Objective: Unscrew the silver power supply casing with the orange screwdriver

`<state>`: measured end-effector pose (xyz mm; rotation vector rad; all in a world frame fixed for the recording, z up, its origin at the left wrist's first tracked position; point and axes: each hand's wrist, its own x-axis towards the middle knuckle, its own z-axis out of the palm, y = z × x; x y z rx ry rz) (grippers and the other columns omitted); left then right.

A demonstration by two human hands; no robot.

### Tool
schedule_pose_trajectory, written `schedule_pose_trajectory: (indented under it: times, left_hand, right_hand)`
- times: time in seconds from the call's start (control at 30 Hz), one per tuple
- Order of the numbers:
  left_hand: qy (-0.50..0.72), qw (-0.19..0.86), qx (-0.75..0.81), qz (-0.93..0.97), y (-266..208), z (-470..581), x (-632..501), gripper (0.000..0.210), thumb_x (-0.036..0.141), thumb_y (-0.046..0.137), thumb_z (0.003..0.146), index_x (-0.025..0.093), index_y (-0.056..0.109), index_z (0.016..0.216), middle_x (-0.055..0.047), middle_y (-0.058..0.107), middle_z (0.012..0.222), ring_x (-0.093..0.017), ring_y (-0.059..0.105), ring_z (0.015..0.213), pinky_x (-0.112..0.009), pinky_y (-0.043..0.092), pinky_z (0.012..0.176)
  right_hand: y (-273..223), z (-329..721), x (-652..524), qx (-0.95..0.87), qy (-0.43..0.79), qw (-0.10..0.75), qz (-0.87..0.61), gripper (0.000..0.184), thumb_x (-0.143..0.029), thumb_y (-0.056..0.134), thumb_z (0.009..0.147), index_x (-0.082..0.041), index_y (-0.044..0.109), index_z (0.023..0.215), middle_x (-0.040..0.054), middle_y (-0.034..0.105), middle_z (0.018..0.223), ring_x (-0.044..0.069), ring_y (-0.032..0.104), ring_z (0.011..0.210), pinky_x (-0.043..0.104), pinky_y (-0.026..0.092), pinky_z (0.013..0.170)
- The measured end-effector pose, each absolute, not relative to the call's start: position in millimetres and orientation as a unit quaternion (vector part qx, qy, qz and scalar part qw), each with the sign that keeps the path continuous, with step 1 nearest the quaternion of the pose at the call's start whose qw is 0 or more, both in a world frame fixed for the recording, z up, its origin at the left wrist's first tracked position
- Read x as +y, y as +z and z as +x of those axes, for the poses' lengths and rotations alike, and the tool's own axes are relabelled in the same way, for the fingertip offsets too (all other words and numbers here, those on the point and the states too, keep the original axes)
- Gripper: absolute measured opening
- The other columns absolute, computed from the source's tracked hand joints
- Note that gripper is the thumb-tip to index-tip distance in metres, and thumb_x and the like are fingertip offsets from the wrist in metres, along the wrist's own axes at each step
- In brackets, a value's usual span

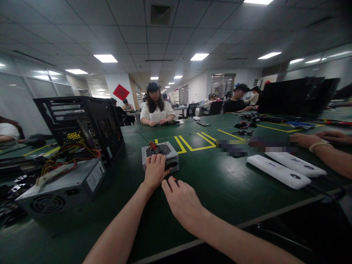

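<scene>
A small grey power supply unit (173, 160) with a perforated top sits on the green table in front of me. A bundle of black, red and yellow cables (154, 147) lies on its top. My left hand (155, 169) grips the near side of this unit, its fingers curled over the top edge by the cables. Just to the right and nearer to me, my right hand (183, 200) is low over the table with bent fingers drawn together. A tiny orange-red spot shows at its fingertips; what they hold is hidden.
At left stand a larger power supply (79, 183) and an open black computer case (110, 128). Two white power banks (277, 172) lie at right, near another person's hands (310, 141). Yellow tape (192, 148) marks the green table (220, 205). A person (156, 110) sits opposite.
</scene>
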<state>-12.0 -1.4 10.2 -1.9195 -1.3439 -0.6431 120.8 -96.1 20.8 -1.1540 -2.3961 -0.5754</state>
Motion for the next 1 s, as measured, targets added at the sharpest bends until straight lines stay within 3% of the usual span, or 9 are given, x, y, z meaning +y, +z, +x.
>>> schedule_pose_trajectory:
  times: [0.13, 0.23, 0.37, 0.53, 0.67, 0.8, 1.0]
  left_hand:
    - [-0.248, 0.341, -0.519, -0.744, 12, -12, -4, 0.042, 0.043, 0.056, 0.074, 0.013, 0.053, 0.103, -0.011, 0.053, 0.096, -0.026, 0.043, 0.089, -0.04, 0.032, 0.079]
    - [-0.25, 0.333, -0.52, -0.746, 12, -12, -4, 0.043, 0.045, 0.057, 0.073, 0.014, 0.053, 0.103, -0.01, 0.053, 0.097, -0.026, 0.043, 0.09, -0.039, 0.032, 0.079]
    - [-0.253, 0.327, -0.518, -0.749, 11, -13, -3, 0.043, 0.044, 0.055, 0.074, 0.014, 0.052, 0.104, -0.01, 0.053, 0.098, -0.026, 0.042, 0.091, -0.04, 0.032, 0.08]
    - [-0.25, 0.327, -0.519, -0.749, 11, -13, -3, 0.043, 0.044, 0.054, 0.075, 0.014, 0.052, 0.106, -0.011, 0.053, 0.1, -0.026, 0.042, 0.092, -0.04, 0.032, 0.08]
    - [-0.247, 0.327, -0.527, -0.745, 11, -12, -3, 0.044, 0.043, 0.057, 0.073, 0.014, 0.052, 0.106, -0.011, 0.053, 0.099, -0.027, 0.042, 0.091, -0.041, 0.032, 0.079]
    - [-0.25, 0.33, -0.523, -0.745, 11, -12, -4, 0.043, 0.04, 0.058, 0.073, 0.013, 0.052, 0.106, -0.011, 0.053, 0.099, -0.026, 0.042, 0.091, -0.04, 0.032, 0.08]
    - [-0.255, 0.332, -0.524, -0.741, 11, -12, -3, 0.041, 0.041, 0.055, 0.075, 0.014, 0.053, 0.105, -0.011, 0.053, 0.097, -0.026, 0.043, 0.09, -0.04, 0.032, 0.079]
  right_hand:
    - [19, 131, -92, -0.878, -0.236, 0.181, -0.375, 0.019, -0.007, 0.046, 0.078, -0.013, 0.055, 0.093, 0.0101, 0.063, 0.087, 0.022, 0.055, 0.076, 0.034, 0.049, 0.064]
    - [16, 142, -89, -0.879, -0.208, 0.182, -0.389, 0.019, -0.004, 0.047, 0.076, -0.015, 0.056, 0.089, 0.0063, 0.063, 0.077, 0.022, 0.054, 0.075, 0.033, 0.049, 0.063]
    - [15, 144, -92, -0.866, -0.126, 0.22, -0.431, 0.03, -0.004, 0.043, 0.078, -0.016, 0.051, 0.104, 0.0063, 0.062, 0.089, 0.02, 0.054, 0.076, 0.03, 0.049, 0.059]
    - [20, 134, -96, -0.836, -0.048, 0.275, -0.473, 0.032, -0.007, 0.044, 0.078, -0.013, 0.047, 0.109, 0.0158, 0.047, 0.116, 0.021, 0.057, 0.088, 0.031, 0.05, 0.067]
    - [21, 141, -92, -0.814, -0.003, 0.318, -0.486, 0.026, -0.001, 0.044, 0.072, -0.013, 0.05, 0.095, 0.0114, 0.05, 0.1, 0.017, 0.057, 0.077, 0.029, 0.05, 0.067]
    - [19, 146, -90, -0.799, 0.017, 0.364, -0.477, 0.014, -0.005, 0.045, 0.076, -0.016, 0.052, 0.081, 0.0061, 0.054, 0.088, 0.015, 0.057, 0.071, 0.029, 0.05, 0.062]
    - [17, 142, -97, -0.807, 0.018, 0.426, -0.408, 0.023, -0.02, 0.044, 0.084, -0.015, 0.053, 0.104, 0.0103, 0.057, 0.109, 0.019, 0.056, 0.099, 0.033, 0.046, 0.085]
